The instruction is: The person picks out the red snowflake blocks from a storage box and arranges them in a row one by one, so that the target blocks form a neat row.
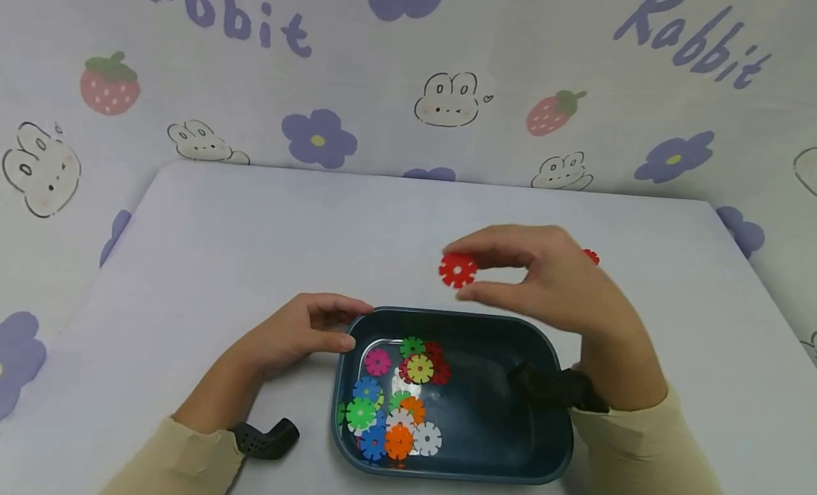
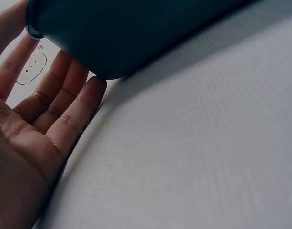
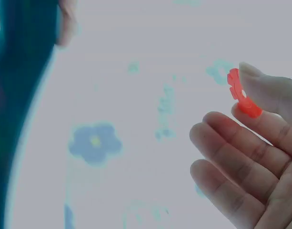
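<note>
Between thumb and index finger, my right hand [image 1: 536, 275] pinches a red notched plastic disc [image 1: 457, 269] above the far rim of a dark teal plastic basin [image 1: 491, 427]. The right wrist view shows the same red disc [image 3: 237, 88] at the thumb tip, the other fingers loosely bent below. My left hand [image 1: 300, 335] holds the basin's far left corner, thumb on the rim and fingers along the outer wall. Inside the basin's left half lie several more notched discs, among them a pink disc [image 1: 377, 362], a yellow disc [image 1: 420, 369] and a white disc [image 1: 427, 439].
Another red disc [image 1: 591, 257] lies on the white table [image 1: 255, 225], partly behind the right hand. A patterned cloth backdrop [image 1: 376, 76] rises behind the table. Black wrist-worn devices sit on both forearms; the left device [image 1: 271, 440] is beside the basin.
</note>
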Demonstrator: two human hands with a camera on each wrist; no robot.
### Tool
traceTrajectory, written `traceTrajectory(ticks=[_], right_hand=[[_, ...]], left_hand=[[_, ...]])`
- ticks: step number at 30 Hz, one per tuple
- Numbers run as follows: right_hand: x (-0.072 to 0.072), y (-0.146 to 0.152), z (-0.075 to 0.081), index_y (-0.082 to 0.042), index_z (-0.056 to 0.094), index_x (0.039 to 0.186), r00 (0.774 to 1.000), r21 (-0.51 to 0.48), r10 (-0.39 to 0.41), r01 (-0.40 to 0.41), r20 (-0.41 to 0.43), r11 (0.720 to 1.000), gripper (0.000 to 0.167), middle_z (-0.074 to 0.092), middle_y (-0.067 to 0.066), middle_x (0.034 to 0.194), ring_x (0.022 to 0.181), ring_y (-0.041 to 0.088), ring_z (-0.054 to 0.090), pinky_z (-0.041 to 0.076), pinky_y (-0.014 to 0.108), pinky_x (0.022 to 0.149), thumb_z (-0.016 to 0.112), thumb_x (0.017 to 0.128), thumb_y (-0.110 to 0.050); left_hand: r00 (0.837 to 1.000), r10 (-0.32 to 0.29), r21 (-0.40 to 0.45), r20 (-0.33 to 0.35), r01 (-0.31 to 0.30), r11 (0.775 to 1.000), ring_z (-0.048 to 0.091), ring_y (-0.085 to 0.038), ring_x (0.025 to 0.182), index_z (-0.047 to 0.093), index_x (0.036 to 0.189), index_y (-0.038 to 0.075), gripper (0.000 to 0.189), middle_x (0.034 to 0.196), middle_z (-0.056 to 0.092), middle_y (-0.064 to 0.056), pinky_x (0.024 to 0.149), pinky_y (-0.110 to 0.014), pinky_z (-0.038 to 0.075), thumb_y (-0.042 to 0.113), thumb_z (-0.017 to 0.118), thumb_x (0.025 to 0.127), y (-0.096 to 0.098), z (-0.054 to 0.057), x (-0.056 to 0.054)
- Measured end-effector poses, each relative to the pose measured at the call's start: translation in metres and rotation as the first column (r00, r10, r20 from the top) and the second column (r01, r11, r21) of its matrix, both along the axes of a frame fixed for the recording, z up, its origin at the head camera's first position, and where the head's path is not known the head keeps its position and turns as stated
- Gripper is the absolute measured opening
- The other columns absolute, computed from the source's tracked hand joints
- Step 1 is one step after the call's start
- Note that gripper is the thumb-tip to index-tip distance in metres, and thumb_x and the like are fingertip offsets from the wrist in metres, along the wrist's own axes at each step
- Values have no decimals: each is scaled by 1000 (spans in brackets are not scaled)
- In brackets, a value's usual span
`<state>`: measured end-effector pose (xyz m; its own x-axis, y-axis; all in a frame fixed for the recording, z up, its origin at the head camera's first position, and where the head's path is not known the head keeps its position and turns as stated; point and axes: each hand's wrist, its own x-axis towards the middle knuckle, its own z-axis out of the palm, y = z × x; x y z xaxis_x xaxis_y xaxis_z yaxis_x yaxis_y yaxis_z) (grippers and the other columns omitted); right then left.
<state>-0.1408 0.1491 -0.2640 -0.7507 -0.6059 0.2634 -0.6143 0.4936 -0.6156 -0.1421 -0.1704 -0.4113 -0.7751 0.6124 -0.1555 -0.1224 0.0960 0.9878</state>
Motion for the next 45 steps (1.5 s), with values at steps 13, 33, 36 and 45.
traceTrajectory(ticks=[13, 33, 36, 45], right_hand=[[-82, 84, -61, -23, 65, 130, 839, 120, -437, 422, 324, 899, 48, 67, 4, 126, 120, 20, 61, 55, 25, 87, 74, 87, -39], [-120, 80, -122, -16, 60, 136, 875, 430, -389, 245, 288, 869, 49, 39, 13, 155, 142, 40, 30, 50, 55, 97, 71, 90, -27], [-121, 78, -122, -15, 61, 136, 888, 447, -377, 235, 261, 863, 48, 38, 15, 155, 143, 41, 29, 46, 57, 100, 71, 90, -26], [-124, 74, -124, -15, 60, 137, 900, 482, -358, 205, 250, 852, 50, 34, 19, 155, 143, 42, 27, 42, 61, 103, 71, 90, -28]], left_hand=[[1000, 1, -17, -23, -2, 1000, 58, -28, 118, 64, 128, 9, 44, 132, 63, -9, 95, -32, 52, 14, 74, 85, -1, -2, -1], [1000, -1, 0, 8, 1, 1000, 59, -27, 117, 64, 127, 11, 44, 131, 63, -7, 94, -33, 54, 11, 74, 85, 0, 2, -1], [1000, 0, -1, 4, 0, 1000, 58, -27, 117, 65, 127, 11, 43, 131, 63, -7, 95, -32, 53, 11, 74, 85, -1, 2, -2], [1000, 2, -6, 4, -2, 1000, 59, -26, 116, 64, 128, 11, 44, 131, 63, -7, 95, -32, 52, 12, 74, 85, 0, 1, -2]])
